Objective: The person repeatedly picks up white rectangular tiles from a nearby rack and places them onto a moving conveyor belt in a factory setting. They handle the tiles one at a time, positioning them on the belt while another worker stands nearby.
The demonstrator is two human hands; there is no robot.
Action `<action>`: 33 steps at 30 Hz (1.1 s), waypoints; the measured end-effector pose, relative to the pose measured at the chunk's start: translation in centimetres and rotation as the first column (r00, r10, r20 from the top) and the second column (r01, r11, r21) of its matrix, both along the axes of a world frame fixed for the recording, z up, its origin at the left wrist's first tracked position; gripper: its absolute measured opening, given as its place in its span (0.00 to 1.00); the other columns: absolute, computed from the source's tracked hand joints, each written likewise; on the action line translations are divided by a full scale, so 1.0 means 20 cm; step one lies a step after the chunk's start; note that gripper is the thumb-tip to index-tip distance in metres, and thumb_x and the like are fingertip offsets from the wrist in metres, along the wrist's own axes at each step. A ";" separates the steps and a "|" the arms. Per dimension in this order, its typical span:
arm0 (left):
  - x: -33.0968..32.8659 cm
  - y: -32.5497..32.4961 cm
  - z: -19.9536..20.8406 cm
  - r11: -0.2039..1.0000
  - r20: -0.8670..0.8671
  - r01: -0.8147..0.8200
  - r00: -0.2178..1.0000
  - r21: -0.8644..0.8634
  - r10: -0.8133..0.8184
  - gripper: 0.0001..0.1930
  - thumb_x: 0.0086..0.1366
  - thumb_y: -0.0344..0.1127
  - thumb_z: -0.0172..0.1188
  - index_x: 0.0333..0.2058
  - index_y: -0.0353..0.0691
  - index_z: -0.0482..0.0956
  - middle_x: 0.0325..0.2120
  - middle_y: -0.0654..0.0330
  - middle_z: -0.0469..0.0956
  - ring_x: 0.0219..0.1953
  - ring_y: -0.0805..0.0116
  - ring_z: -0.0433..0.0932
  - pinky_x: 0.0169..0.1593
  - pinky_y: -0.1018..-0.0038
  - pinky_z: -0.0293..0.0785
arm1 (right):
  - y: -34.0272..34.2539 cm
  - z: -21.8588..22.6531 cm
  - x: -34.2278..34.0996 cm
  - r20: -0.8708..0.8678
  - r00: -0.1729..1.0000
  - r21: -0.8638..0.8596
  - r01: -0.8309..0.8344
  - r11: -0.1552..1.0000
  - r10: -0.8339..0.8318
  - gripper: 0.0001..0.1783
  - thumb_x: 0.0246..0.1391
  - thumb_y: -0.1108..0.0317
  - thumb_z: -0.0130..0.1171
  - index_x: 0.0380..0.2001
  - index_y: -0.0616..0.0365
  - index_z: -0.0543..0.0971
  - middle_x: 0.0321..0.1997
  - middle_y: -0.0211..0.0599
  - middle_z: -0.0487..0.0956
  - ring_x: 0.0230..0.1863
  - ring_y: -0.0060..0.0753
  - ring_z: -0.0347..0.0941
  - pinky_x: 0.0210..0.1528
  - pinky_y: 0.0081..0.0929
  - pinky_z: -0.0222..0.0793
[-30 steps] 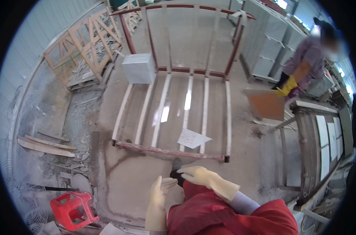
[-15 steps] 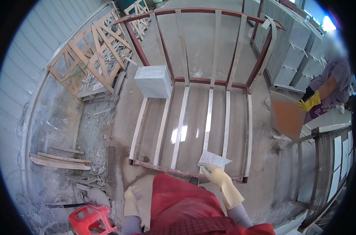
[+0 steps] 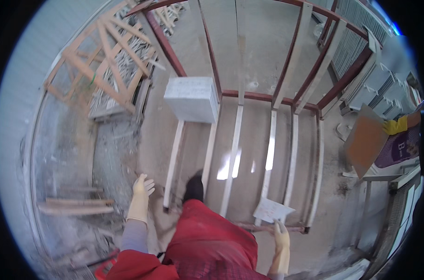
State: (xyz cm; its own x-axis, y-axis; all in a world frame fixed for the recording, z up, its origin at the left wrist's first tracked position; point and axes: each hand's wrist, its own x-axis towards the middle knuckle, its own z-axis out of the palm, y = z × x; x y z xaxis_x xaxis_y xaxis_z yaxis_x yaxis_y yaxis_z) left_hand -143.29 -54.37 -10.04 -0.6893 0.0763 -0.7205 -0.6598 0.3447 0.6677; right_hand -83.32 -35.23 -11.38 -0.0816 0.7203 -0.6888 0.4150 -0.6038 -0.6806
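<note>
Head view: right hand (image 3: 281, 234), in a pale rubber glove, low centre-right, grip pinching the lower edge of a white paper sheet (image 3: 272, 210). Sheet sits at the near right corner of the metal frame (image 3: 268, 97), over the red-brown end rail. Left hand (image 3: 142, 185), gloved too, lower left of centre, fingers spread, holding nothing, hanging over the dusty floor (image 3: 114, 154) just left of the frame's outer slat.

Frame: red-brown tube rack with pale slats running up the picture, fills centre and top. Grey stone block (image 3: 192, 98) rests on its left side, upper centre, well apart from both hands. Dark shoe (image 3: 193, 186) between the left slats, red garment (image 3: 207, 242) below it hides the near end of the frame.

Around: wooden crate frame (image 3: 100, 70) upper left, loose planks (image 3: 72, 205) at left, red object partly cut off at bottom left. Right edge: another person's yellow-gloved hand (image 3: 394, 126) on a brown board (image 3: 365, 140)
</note>
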 end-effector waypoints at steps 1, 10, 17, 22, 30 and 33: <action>-0.15 0.20 -0.02 0.999 -0.022 0.018 1.000 -0.036 -0.019 0.29 0.67 0.56 0.53 0.60 0.46 0.66 0.53 0.43 0.73 0.55 0.48 0.73 0.54 0.51 0.70 | -0.04 -0.06 -0.04 0.057 0.992 -0.016 0.118 0.993 -0.117 0.19 0.64 0.59 0.49 0.53 0.55 0.77 0.41 0.38 0.80 0.36 0.28 0.77 0.40 0.24 0.73; -1.23 1.52 -0.61 0.834 -0.261 0.403 0.818 -0.377 -0.513 0.40 0.59 0.58 0.63 0.62 0.36 0.65 0.57 0.47 0.72 0.62 0.55 0.67 0.64 0.68 0.61 | 0.35 0.11 -1.52 0.116 0.993 -0.291 0.007 0.957 0.028 0.24 0.63 0.58 0.52 0.57 0.61 0.74 0.46 0.40 0.79 0.46 0.27 0.75 0.48 0.24 0.71; -1.55 1.86 -0.84 0.837 -0.239 0.419 0.825 -0.352 -0.513 0.44 0.60 0.63 0.60 0.63 0.32 0.61 0.60 0.47 0.67 0.64 0.55 0.64 0.65 0.65 0.58 | 1.27 -0.35 -2.60 0.161 0.935 -0.028 -0.316 0.948 0.317 0.31 0.58 0.53 0.57 0.62 0.53 0.70 0.52 0.40 0.78 0.54 0.30 0.72 0.60 0.30 0.64; -1.48 1.92 -0.90 0.890 -0.297 0.354 0.850 -0.288 -0.435 0.44 0.61 0.64 0.59 0.61 0.29 0.62 0.59 0.47 0.68 0.61 0.57 0.65 0.63 0.65 0.59 | 1.63 -0.56 -3.00 0.193 0.894 0.123 -0.432 0.894 0.405 0.34 0.56 0.53 0.58 0.64 0.53 0.66 0.56 0.42 0.77 0.58 0.37 0.72 0.60 0.32 0.65; -1.39 1.95 -0.89 0.961 -0.427 0.148 0.872 -0.233 -0.238 0.42 0.60 0.62 0.61 0.57 0.25 0.65 0.53 0.45 0.73 0.56 0.56 0.71 0.60 0.67 0.63 | 1.61 -0.51 -3.23 0.235 0.926 -0.001 -0.305 0.952 0.296 0.35 0.55 0.55 0.60 0.64 0.56 0.65 0.54 0.44 0.78 0.56 0.37 0.74 0.58 0.32 0.67; -1.43 1.93 -0.93 0.950 -0.415 0.190 0.865 -0.248 -0.281 0.41 0.60 0.60 0.62 0.56 0.25 0.66 0.52 0.45 0.74 0.55 0.57 0.71 0.59 0.69 0.64 | 1.60 -0.50 -3.23 0.180 0.963 0.019 -0.209 0.978 0.202 0.32 0.56 0.56 0.60 0.63 0.47 0.68 0.47 0.47 0.79 0.38 0.34 0.79 0.40 0.31 0.75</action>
State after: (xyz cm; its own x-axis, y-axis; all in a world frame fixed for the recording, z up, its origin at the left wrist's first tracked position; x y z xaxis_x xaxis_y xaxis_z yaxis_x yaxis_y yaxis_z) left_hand -171.83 -15.79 -28.62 -0.9161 0.1686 -0.3637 -0.1956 0.6038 0.7728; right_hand -147.94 -3.23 -21.35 -0.1108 0.7259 -0.6788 0.6427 -0.4686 -0.6061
